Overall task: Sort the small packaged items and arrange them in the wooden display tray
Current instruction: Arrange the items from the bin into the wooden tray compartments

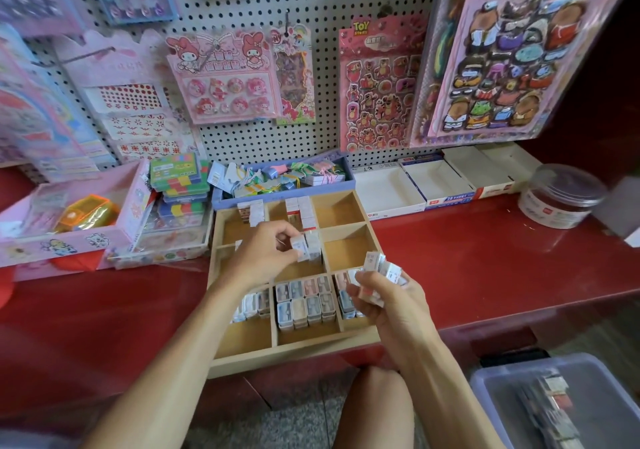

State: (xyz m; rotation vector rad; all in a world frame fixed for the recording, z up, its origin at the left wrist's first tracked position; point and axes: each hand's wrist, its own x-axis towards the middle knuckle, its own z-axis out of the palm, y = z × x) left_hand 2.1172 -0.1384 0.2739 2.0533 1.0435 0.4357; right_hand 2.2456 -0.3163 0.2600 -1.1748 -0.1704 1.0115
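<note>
A wooden display tray (346, 341) with several compartments sits on the red shelf. My left hand (266, 254) hovers over the tray's middle and pinches a small white packaged item (300, 246) next to other white packs (313, 244) standing in the centre compartment. My right hand (384, 296) holds a stack of small white packs (384, 270) above the tray's right front compartment. Pastel sharpener-like packs (306, 301) fill the front middle compartment. More white packs (301, 207) stand in the back compartments.
A blue tray of clips (284, 180) and coloured block boxes (176, 174) sit behind the wooden tray. White cardboard trays (426, 185) and a round clear tub (561, 195) stand to the right. A grey plastic bin (561, 403) with more packs is at the lower right. Sticker sheets hang on the pegboard.
</note>
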